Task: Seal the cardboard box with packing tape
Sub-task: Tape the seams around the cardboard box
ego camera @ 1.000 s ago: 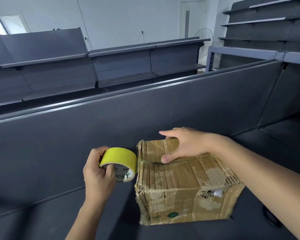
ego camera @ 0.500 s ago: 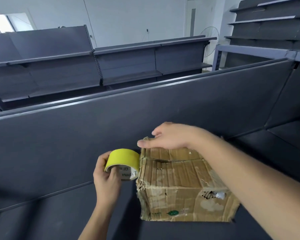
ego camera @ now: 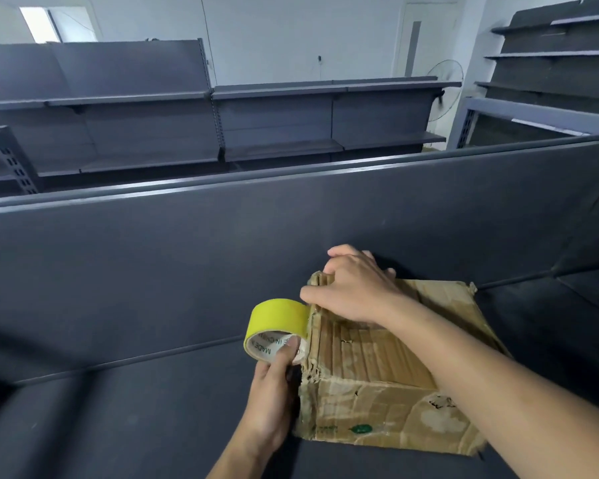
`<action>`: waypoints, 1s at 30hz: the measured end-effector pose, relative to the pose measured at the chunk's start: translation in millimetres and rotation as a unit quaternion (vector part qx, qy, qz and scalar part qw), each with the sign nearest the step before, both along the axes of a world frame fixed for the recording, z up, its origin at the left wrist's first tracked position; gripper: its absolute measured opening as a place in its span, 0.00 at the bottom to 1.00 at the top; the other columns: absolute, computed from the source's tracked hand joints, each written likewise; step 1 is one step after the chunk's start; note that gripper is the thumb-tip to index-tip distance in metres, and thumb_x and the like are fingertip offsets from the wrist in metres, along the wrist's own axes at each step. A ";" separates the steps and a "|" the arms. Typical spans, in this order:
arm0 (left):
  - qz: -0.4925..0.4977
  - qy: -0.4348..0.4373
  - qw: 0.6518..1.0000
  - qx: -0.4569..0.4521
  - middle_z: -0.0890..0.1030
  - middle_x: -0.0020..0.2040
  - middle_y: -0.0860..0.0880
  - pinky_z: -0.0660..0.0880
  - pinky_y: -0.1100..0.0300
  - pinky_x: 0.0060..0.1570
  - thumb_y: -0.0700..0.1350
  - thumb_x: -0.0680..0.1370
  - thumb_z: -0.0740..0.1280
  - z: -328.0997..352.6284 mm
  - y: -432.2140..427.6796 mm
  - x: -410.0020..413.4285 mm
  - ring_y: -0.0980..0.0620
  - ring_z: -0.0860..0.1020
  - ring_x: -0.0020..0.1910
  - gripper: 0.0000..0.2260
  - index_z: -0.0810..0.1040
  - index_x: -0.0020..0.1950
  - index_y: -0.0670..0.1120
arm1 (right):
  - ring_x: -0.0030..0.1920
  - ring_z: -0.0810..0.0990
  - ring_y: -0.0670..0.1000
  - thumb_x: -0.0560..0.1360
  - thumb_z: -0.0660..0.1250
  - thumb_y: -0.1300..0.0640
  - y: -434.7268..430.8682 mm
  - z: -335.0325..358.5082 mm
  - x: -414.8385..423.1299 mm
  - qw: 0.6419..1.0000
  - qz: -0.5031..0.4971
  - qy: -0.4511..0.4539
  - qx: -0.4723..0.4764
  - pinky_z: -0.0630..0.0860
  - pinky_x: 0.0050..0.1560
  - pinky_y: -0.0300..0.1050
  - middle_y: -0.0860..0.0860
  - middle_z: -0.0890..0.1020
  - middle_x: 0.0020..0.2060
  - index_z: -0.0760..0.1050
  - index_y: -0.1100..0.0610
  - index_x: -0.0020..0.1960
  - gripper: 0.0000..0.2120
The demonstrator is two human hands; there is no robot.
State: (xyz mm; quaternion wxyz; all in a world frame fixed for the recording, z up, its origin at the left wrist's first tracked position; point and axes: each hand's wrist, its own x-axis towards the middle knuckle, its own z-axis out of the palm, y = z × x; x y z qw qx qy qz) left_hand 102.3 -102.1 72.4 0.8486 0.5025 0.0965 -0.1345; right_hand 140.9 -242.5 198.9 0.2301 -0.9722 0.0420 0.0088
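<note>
A worn, torn cardboard box [ego camera: 377, 385] sits on a dark grey shelf [ego camera: 135, 409], its flaps folded down. My left hand [ego camera: 274, 392] grips a roll of yellow tape [ego camera: 277, 321] by its white core, and the roll touches the box's upper left edge. My right hand [ego camera: 353, 292] lies across the top left of the box. Its thumb reaches the edge where the roll meets the cardboard, and its fingers curl over the far corner. I cannot tell whether any tape is stuck to the box.
A tall dark back panel [ego camera: 222, 243] rises directly behind the box. Rows of bare grey shelving [ego camera: 274, 126] stand beyond it, and more shelves [ego camera: 554, 57] at the right. A standing fan [ego camera: 445, 81] is near the far wall.
My left hand has brought the tape roll right, up against the box's top left edge. My right hand has slid left along the box top to that same edge.
</note>
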 end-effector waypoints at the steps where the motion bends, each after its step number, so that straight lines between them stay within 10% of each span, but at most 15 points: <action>1: -0.002 -0.002 1.000 0.007 0.87 0.55 0.40 0.80 0.50 0.51 0.44 0.81 0.65 5.4 0.7 -0.9 0.43 0.86 0.52 0.15 0.79 0.64 0.37 | 0.74 0.61 0.52 0.66 0.69 0.37 -0.4 2.1 -1.5 1.000 0.002 0.001 0.008 0.59 0.69 0.67 0.40 0.63 0.75 0.82 0.52 0.46 0.20; 5: 0.017 0.024 0.999 0.030 0.84 0.44 0.43 0.79 0.57 0.34 0.42 0.80 0.63 19.6 4.8 -3.6 0.48 0.84 0.39 0.09 0.82 0.53 0.42 | 0.77 0.59 0.55 0.66 0.71 0.40 -3.0 5.8 -7.7 0.999 0.014 0.000 0.032 0.57 0.69 0.68 0.36 0.59 0.78 0.82 0.54 0.41 0.17; 9: -0.015 0.014 1.000 0.024 0.84 0.42 0.45 0.77 0.54 0.42 0.48 0.73 0.69 34.7 8.0 -17.5 0.49 0.84 0.37 0.07 0.85 0.42 0.47 | 0.72 0.67 0.47 0.66 0.70 0.40 -3.3 7.4 -15.6 0.998 0.036 -0.032 0.050 0.60 0.69 0.64 0.33 0.64 0.74 0.82 0.55 0.40 0.18; 14: 0.005 -0.106 0.987 0.124 0.86 0.56 0.40 0.79 0.39 0.62 0.49 0.79 0.71 85.0 36.2 -28.5 0.42 0.85 0.57 0.11 0.86 0.55 0.43 | 0.56 0.76 0.42 0.62 0.65 0.42 -5.6 30.6 -20.9 0.959 0.008 -0.165 0.229 0.70 0.56 0.40 0.40 0.78 0.61 0.82 0.58 0.37 0.19; 22: -0.145 -0.315 0.828 0.440 0.81 0.48 0.57 0.77 0.65 0.49 0.61 0.65 0.78 180.8 68.7 -36.4 0.56 0.81 0.50 0.10 0.88 0.44 0.61 | 0.49 0.82 0.51 0.68 0.72 0.56 -10.0 -0.4 -21.6 0.805 -0.029 -0.107 0.582 0.77 0.45 0.36 0.52 0.85 0.48 0.82 0.62 0.57 0.19; 27: -0.144 -0.264 0.744 0.597 0.72 0.58 0.64 0.68 0.40 0.70 0.86 0.52 0.64 168.4 47.7 -25.5 0.48 0.71 0.66 0.30 0.80 0.49 0.77 | 0.55 0.82 0.53 0.68 0.75 0.57 -27.8 -22.5 -15.8 0.841 -0.041 -0.139 0.521 0.77 0.57 0.45 0.56 0.83 0.58 0.83 0.58 0.47 0.08; 30: -0.106 -0.233 0.758 0.600 0.70 0.60 0.63 0.65 0.39 0.72 0.86 0.51 0.64 169.1 27.5 -26.2 0.49 0.66 0.69 0.30 0.80 0.49 0.77 | 0.54 0.84 0.52 0.63 0.74 0.51 -42.7 -13.9 -14.5 0.885 -0.008 -0.098 0.455 0.80 0.58 0.48 0.55 0.85 0.55 0.81 0.59 0.59 0.26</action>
